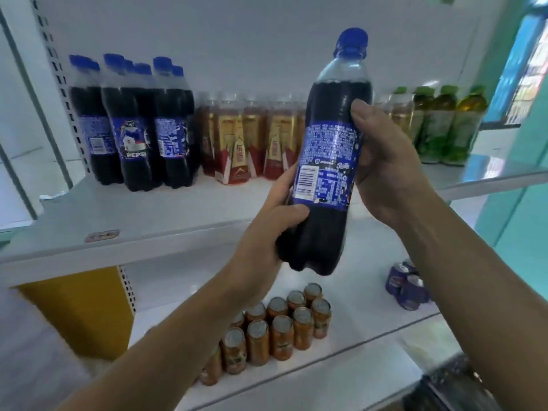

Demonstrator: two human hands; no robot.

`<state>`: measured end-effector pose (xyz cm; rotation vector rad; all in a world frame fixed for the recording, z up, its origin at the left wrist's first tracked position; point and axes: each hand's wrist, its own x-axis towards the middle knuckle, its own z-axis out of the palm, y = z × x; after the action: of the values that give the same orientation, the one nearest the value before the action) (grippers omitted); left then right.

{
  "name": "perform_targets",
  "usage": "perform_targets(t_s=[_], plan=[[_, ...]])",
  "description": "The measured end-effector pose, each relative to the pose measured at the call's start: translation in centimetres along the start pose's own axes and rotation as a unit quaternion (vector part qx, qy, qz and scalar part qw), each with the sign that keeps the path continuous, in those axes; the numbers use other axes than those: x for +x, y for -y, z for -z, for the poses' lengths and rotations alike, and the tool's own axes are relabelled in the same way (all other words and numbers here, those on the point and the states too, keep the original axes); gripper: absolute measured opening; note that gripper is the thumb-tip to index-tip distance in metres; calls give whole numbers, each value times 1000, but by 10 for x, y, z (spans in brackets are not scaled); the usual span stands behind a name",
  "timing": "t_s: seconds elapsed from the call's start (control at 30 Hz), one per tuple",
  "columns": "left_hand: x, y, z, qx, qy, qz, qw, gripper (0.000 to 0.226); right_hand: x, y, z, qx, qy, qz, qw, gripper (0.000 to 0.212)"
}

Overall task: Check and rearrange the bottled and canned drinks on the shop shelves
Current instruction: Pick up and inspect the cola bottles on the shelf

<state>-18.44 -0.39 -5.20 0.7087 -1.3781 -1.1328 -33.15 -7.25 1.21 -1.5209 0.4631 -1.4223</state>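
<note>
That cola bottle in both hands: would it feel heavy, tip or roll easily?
Probably heavy for its size: the cola bottle is filled with dark liquid nearly to the neck. Tall and narrow, it might tip if nudged high, or roll if laid down. The left hand and right hand both grip it, hinting at weight.

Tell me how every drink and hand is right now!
held cola bottle: capped, nearly full, tilted, off the shelf.
left hand: grips its bottom.
right hand: grips its label part.
shelf cola bottles: capped, upright.
red-and-gold bottles: upright.
green-capped bottles: upright.
orange cans: upright, in rows.
blue cans: pose unclear.
</note>
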Motion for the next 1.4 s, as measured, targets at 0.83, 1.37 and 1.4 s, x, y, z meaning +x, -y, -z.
perform_targets(t_s=[0.83, 1.37, 1.4], plan=[[144, 232, -383, 32, 244, 149, 958, 46, -155, 67, 436, -325, -162, -161, 918, 33], [275, 574, -473, 189, 328, 330, 865, 59, -164, -152, 708, -489, -176, -445, 729, 36], [277, 590, -474, 214, 313, 351, 856, 60, -170, -171, 719, -494, -167, -455, 721, 32]])
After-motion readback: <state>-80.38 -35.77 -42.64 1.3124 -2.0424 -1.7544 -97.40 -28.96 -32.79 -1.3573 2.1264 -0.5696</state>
